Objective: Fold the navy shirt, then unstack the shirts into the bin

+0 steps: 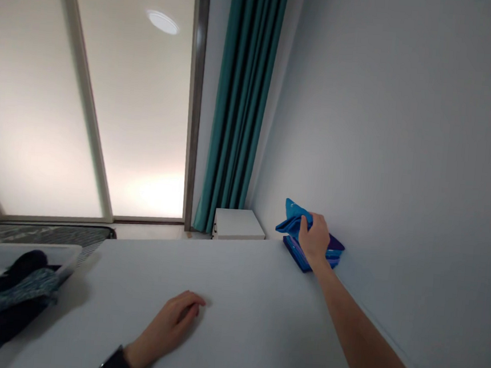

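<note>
Cloth, bright blue and folded, is clamped between thumb and fingers of the right hand, over a blue-and-purple stack beside the wall on a white tabletop, while the left hand has its fingers loosely curled together.

Can't read any text here tbh. Tiny pale marks on the blue cloth, around 4 o'clock, are illegible.

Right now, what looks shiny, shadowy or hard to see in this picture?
Head view: a white oval of glare shines on the pale door panel; head view: soft shadows lie on the white surface beside the white bin and left hand; head view: pale marks on the blue bundle in the right hand are too small to read.
</note>
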Demonstrator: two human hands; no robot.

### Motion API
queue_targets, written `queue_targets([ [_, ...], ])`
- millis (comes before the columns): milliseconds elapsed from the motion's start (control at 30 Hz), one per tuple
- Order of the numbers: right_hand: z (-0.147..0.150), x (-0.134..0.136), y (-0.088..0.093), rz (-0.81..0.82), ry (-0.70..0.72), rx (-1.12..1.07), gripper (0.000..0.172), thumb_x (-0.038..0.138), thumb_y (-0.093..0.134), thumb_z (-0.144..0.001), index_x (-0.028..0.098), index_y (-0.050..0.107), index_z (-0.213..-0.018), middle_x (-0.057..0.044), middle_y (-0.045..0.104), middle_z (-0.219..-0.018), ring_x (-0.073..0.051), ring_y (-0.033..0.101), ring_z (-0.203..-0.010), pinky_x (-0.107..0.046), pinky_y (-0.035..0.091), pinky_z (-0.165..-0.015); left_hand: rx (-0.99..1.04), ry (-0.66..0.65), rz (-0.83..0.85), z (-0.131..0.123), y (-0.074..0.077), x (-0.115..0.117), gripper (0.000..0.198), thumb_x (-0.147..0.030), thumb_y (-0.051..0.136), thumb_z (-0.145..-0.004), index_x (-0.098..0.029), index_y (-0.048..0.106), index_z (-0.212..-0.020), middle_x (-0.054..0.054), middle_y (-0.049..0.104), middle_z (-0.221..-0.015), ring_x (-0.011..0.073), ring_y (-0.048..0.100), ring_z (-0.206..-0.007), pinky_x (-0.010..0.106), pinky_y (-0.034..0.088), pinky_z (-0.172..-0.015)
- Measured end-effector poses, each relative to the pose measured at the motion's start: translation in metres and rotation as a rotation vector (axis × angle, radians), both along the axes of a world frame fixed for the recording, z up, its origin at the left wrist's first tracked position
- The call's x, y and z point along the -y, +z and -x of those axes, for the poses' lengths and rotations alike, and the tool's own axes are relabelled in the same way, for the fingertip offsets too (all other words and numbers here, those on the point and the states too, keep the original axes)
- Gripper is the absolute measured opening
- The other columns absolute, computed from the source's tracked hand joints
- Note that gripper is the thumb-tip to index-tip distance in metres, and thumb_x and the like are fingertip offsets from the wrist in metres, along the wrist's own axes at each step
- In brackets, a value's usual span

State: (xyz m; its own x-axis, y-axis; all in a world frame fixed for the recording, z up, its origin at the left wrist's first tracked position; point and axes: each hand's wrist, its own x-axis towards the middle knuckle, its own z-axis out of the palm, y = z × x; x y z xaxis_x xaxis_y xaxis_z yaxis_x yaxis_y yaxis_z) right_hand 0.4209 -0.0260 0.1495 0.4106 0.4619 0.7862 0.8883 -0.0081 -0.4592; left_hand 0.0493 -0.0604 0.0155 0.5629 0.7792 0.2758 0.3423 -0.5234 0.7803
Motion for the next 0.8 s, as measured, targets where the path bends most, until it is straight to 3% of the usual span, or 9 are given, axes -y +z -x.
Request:
queue_targets([
  [100, 0.062, 0.007, -0.008, 0.018, 0.227, -0.098, 0.033, 0.045, 0.041, -0.088, 0.017, 0.058, -0.096, -0.01, 0.064, -0.096, -0.025, 0.057, -0.092, -0.039, 0.043, -0.086, 0.229, -0.02, 0.224, 0.0, 0.002, -0.001, 0.041, -0.049, 0.046, -0.092, -0.023, 0.053, -0.123, 0.008, 0.067, -0.097, 0.0207, 0.063, -0.09, 0.038, 0.048, -0.088],
  [167, 0.108, 0.013, -0.028, 0.108, 0.436, -0.253, 0.03, 0.045, 0.046, -0.086, 0.018, 0.059, -0.093, -0.007, 0.064, -0.091, -0.023, 0.058, -0.088, -0.036, 0.044, -0.083, 0.448, -0.055, 0.338, 0.002, 0.001, -0.004, 0.067, -0.056, 0.052, -0.087, -0.025, 0.031, -0.143, 0.013, 0.06, -0.12, 0.024, 0.062, -0.101, 0.042, 0.047, -0.092],
  [233, 0.153, 0.021, -0.053, 0.241, 0.662, -0.399, 0.027, 0.044, 0.05, -0.084, 0.019, 0.06, -0.089, -0.005, 0.064, -0.088, -0.022, 0.057, -0.084, -0.033, 0.044, -0.079, 0.608, -0.038, 0.402, 0.007, 0.0, -0.007, 0.087, -0.061, 0.058, -0.081, -0.026, 0.016, -0.149, 0.017, 0.05, -0.134, 0.0281, 0.06, -0.109, 0.045, 0.048, -0.092],
  [300, 0.19, 0.028, -0.078, 0.351, 0.897, -0.579, 0.024, 0.043, 0.053, -0.083, 0.02, 0.058, -0.082, -0.001, 0.061, -0.079, -0.019, 0.055, -0.076, -0.03, 0.044, -0.072, 0.652, 0.051, 0.418, 0.012, 0.001, -0.009, 0.089, -0.062, 0.061, -0.079, -0.023, 0.019, -0.148, 0.018, 0.046, -0.138, 0.0301, 0.056, -0.115, 0.044, 0.048, -0.093],
  [367, 0.215, 0.033, -0.098, 0.432, 1.06, -0.804, 0.022, 0.042, 0.056, -0.082, 0.02, 0.056, -0.08, 0.003, 0.056, -0.071, -0.016, 0.052, -0.068, -0.027, 0.042, -0.065, 0.599, 0.162, 0.405, 0.017, 0.004, -0.01, 0.076, -0.058, 0.061, -0.081, -0.019, 0.033, -0.14, 0.016, 0.052, -0.132, 0.0292, 0.055, -0.115, 0.043, 0.047, -0.095],
  [433, 0.226, 0.036, -0.11, 0.497, 1.199, -1.009, 0.017, 0.037, 0.059, -0.079, 0.021, 0.055, -0.082, 0.004, 0.055, -0.07, -0.014, 0.05, -0.064, -0.025, 0.041, -0.063, 0.524, 0.232, 0.381, 0.021, 0.007, -0.011, 0.061, -0.053, 0.062, -0.082, -0.016, 0.045, -0.128, 0.014, 0.061, -0.12, 0.0274, 0.058, -0.109, 0.042, 0.047, -0.094],
  [533, 0.224, 0.038, -0.114, 0.528, 1.295, -1.206, 0.02, 0.027, 0.056, -0.072, 0.021, 0.055, -0.092, 0.002, 0.06, -0.079, -0.015, 0.053, -0.069, -0.025, 0.043, -0.064, 0.446, 0.199, 0.342, 0.024, 0.007, -0.013, 0.054, -0.044, 0.067, -0.079, -0.016, 0.049, -0.122, 0.011, 0.064, -0.112, 0.025, 0.06, -0.102, 0.04, 0.048, -0.091],
  [667, 0.211, 0.039, -0.112, 0.516, 1.258, -1.246, 0.04, 0.024, 0.046, -0.066, 0.021, 0.053, -0.105, -0.004, 0.065, -0.092, -0.02, 0.059, -0.077, -0.03, 0.047, -0.068, 0.398, 0.132, 0.293, 0.024, 0.003, -0.019, 0.046, -0.036, 0.066, -0.08, -0.016, 0.053, -0.119, 0.008, 0.065, -0.106, 0.0207, 0.059, -0.094, 0.034, 0.048, -0.085],
  [800, 0.202, 0.035, -0.112, 0.398, 1.17, -1.324, 0.042, 0.025, 0.042, -0.066, 0.021, 0.052, -0.107, -0.005, 0.068, -0.092, -0.022, 0.062, -0.077, -0.032, 0.049, -0.067, 0.427, 0.222, 0.238, 0.026, 0.003, -0.023, 0.029, -0.044, 0.055, -0.088, -0.015, 0.061, -0.09, 0.001, 0.059, -0.077, 0.0142, 0.053, -0.071, 0.026, 0.044, -0.066],
])
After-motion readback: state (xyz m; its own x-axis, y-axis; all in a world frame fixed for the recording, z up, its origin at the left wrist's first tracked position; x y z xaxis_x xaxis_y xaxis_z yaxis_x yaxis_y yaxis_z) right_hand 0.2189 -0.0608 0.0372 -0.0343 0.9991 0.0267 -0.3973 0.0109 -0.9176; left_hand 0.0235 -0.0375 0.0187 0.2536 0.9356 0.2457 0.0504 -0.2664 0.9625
